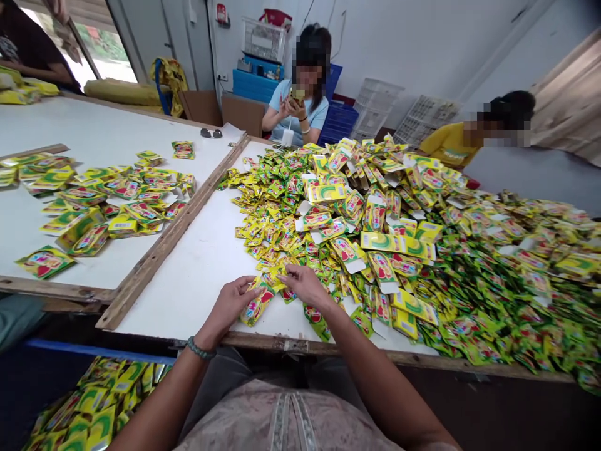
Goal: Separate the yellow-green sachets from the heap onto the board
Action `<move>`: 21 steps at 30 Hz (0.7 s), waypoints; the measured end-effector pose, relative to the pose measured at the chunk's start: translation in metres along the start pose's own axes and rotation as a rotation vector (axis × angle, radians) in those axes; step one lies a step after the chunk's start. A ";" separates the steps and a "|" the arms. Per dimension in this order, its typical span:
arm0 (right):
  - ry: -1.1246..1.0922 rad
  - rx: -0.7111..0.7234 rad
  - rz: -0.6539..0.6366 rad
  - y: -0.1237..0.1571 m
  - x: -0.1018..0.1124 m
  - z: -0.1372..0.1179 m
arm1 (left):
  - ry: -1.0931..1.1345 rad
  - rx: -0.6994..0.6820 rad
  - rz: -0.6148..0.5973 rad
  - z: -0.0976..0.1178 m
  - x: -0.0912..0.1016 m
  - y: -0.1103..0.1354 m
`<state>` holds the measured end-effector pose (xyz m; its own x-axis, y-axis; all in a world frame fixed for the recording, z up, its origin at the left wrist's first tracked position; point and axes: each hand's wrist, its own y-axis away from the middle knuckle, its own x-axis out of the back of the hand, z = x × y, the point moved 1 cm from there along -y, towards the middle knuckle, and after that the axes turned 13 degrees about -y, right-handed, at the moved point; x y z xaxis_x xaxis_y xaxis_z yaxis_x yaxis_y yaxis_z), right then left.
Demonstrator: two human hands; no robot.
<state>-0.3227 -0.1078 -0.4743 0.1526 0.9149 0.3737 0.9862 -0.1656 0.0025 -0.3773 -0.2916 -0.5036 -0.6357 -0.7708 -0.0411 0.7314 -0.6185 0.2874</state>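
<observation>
My left hand (231, 303) grips a small stack of yellow-green sachets (256, 306) near the white table's front edge (188, 282). My right hand (304, 283) pinches a single sachet (275, 278) at the near edge of a big heap of the same yellow-green sachets (422, 250). Folded card packets (382, 242) lie on top of the heap. A green bead bracelet is on my left wrist.
A second white table (94, 138) to the left carries a smaller spread of packets (94, 200). A bin of packets (89, 407) sits below at lower left. Two people sit across the table; another person is at far left. Crates stand against the back wall.
</observation>
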 end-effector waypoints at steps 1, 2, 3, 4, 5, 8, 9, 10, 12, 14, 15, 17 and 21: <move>0.032 -0.005 -0.049 0.001 0.000 0.000 | -0.005 0.009 -0.015 0.001 -0.002 0.001; 0.057 -0.005 -0.092 0.001 0.001 0.000 | -0.016 0.021 -0.032 0.001 -0.003 0.001; 0.077 -0.001 -0.135 -0.001 0.003 0.000 | -0.029 0.030 -0.048 0.002 -0.005 0.002; 0.088 0.003 -0.173 -0.003 0.004 0.000 | -0.043 0.033 -0.060 0.004 -0.006 0.002; 0.091 0.006 -0.192 -0.006 0.005 0.000 | -0.052 0.030 -0.069 0.005 -0.006 0.002; 0.092 -0.001 -0.139 -0.010 0.011 -0.002 | -0.033 0.036 -0.068 0.009 -0.005 0.000; 0.114 0.005 -0.107 -0.009 0.012 -0.002 | -0.017 0.053 -0.055 0.010 -0.003 -0.001; 0.158 0.022 -0.084 -0.005 0.014 -0.001 | -0.004 0.074 -0.034 0.010 0.000 -0.001; 0.318 0.096 -0.102 0.008 0.014 0.003 | 0.006 0.110 0.024 0.009 0.005 -0.002; 0.527 0.194 -0.187 0.023 0.011 0.011 | 0.006 0.126 0.077 0.007 0.009 -0.001; 0.615 0.228 -0.210 0.031 0.008 0.016 | 0.007 0.131 0.097 0.005 0.010 -0.001; 0.699 0.252 -0.207 0.040 0.003 0.027 | 0.013 0.142 0.123 0.004 0.009 -0.001; 0.424 0.147 0.049 0.035 0.002 0.038 | 0.007 0.152 0.124 0.003 0.002 0.000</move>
<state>-0.2858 -0.0979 -0.5090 0.1897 0.6706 0.7172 0.9818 -0.1225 -0.1451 -0.3799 -0.2929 -0.5008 -0.5411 -0.8409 -0.0024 0.7579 -0.4890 0.4319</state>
